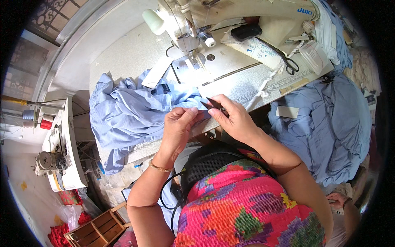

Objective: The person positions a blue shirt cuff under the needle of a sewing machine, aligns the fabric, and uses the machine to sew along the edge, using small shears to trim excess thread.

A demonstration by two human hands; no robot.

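The right hand (236, 119) is closed around a small dark thread snipper (214, 103), its tip pointing up and to the left toward the cloth. The left hand (179, 123) pinches an edge of the light blue garment (127, 113) just beside that tip, fingers shut on the fabric. The garment spreads away to the left across the sewing table (123, 53), so the left hand sits nearer its bulk. Behind stands the sewing machine (193, 24), with black scissors (290, 64) to the right.

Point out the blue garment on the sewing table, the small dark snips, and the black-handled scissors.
blue garment (127, 113), head view, on its bunched middle folds.
small dark snips (214, 104), head view, on the blades above the right hand (236, 121).
black-handled scissors (291, 65), head view, on the handle loops.
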